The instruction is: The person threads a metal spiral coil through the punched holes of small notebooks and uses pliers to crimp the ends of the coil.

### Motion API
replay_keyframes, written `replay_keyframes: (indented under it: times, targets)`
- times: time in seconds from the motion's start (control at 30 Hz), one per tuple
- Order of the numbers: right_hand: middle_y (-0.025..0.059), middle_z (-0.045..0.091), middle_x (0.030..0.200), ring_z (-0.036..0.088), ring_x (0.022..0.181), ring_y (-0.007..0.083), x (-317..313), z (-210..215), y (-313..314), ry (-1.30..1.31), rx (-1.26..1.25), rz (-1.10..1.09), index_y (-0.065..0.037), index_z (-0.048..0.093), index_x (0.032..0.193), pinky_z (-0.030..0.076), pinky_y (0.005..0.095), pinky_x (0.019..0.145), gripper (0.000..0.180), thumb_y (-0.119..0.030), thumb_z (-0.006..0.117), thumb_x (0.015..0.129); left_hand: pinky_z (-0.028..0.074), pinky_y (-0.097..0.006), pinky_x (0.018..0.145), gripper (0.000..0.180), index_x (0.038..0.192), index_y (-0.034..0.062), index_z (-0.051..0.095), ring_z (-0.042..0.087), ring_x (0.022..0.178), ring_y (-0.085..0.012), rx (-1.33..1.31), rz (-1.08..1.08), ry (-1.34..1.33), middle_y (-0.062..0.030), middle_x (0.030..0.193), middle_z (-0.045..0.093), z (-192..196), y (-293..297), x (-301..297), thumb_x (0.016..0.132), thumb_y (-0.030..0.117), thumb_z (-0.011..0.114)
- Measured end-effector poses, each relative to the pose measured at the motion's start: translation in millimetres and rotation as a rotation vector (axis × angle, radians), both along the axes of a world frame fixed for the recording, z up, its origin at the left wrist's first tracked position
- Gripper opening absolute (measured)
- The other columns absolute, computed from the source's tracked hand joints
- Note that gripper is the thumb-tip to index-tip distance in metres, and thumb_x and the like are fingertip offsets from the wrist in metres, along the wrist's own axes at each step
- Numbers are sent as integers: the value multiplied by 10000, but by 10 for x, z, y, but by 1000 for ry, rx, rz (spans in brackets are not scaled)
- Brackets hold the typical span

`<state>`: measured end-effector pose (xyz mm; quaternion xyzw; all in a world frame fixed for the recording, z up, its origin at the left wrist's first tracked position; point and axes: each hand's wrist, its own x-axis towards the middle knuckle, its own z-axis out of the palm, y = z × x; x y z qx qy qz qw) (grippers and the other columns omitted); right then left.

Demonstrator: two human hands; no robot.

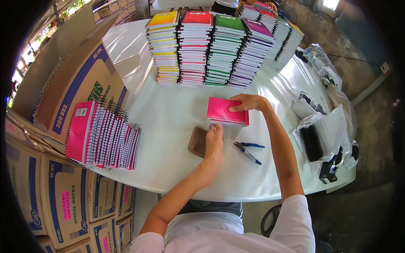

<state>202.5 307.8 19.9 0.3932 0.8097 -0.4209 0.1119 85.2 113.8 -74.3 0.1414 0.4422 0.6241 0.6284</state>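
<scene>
My right hand [248, 103] grips a pink notebook [217, 109] by its right end, thumb on the cover. A row of punched holes runs along the notebook's near edge, where I see no wire coil. My left hand [214, 141] is closed, its fingertips up at that holed edge; whatever it pinches is hidden. Partly under the left hand lies a flat brown block [197, 142]. To the right of it, pliers with blue handles [249, 152] rest on the white table [168, 177], jaws toward the left.
Tall stacks of notebooks, yellow [162, 50], red [195, 50], green [225, 50] and purple [253, 50], stand at the far side. Coil-bound pink notebooks [103, 137] lean by an open carton [90, 84] on the left. Black coils in plastic [311, 142] lie right. Cartons [67, 202] fill the lower left.
</scene>
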Motion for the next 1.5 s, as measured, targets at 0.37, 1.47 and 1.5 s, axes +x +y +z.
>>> replay_keyframes:
  times: [0.37,1.47,1.5]
  targets:
    - [140,583,1289,558,1196,254,243,-466,-1625,818,-268,-647,67,522,1313,467,384,1014,516,-309,623,974,452,-339,1002,717,1382,43,542,585,1191,-214,190,-754,745,-136,1307,623,429,1042,-887,871,524,689]
    - [156,472,1260,514,1124,303,-1,-573,-2649,1034,234,-524,-16,436,1315,449,361,940,521,56,658,848,522,-368,830,408,1284,243,650,692,912,-294,367,-842,1347,-62,1014,735,824,-644,-1108,883,279,708]
    - [152,479,1224,518,1107,289,-127,-683,-2715,1004,238,-588,-15,445,1282,446,349,935,461,84,617,866,520,-382,868,448,1325,266,620,688,978,-320,307,-861,1416,-57,1073,728,804,-692,-1105,885,288,699]
